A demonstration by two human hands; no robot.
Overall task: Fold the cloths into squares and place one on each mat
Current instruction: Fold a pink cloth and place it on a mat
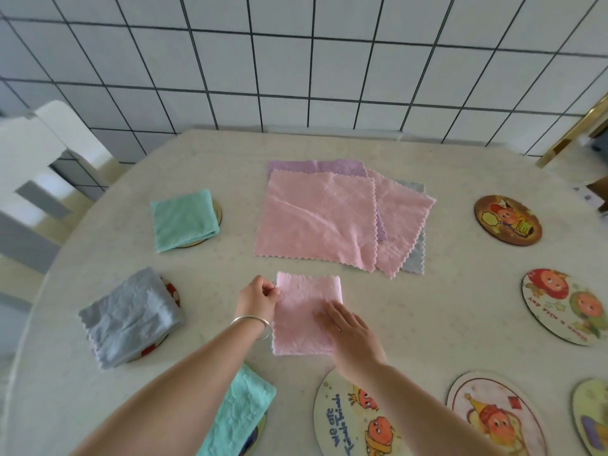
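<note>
My left hand (258, 299) pinches the folded pink cloth's (304, 315) left edge (bracelet at wrist); my right hand (350, 334) presses it flat, fingers straight.

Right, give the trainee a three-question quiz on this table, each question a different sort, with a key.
1. True or false: the left hand pinches the edge of the folded pink cloth while the right hand lies flat on it.
2. How many mats already carry a folded cloth?
   A. one  B. three  C. five
3. Fill in: the top cloth of the unfolded stack is ____.

Key:
1. True.
2. B: the far green cloth, the grey cloth and the near green cloth each lie on a mat.
3. Pink.
</note>
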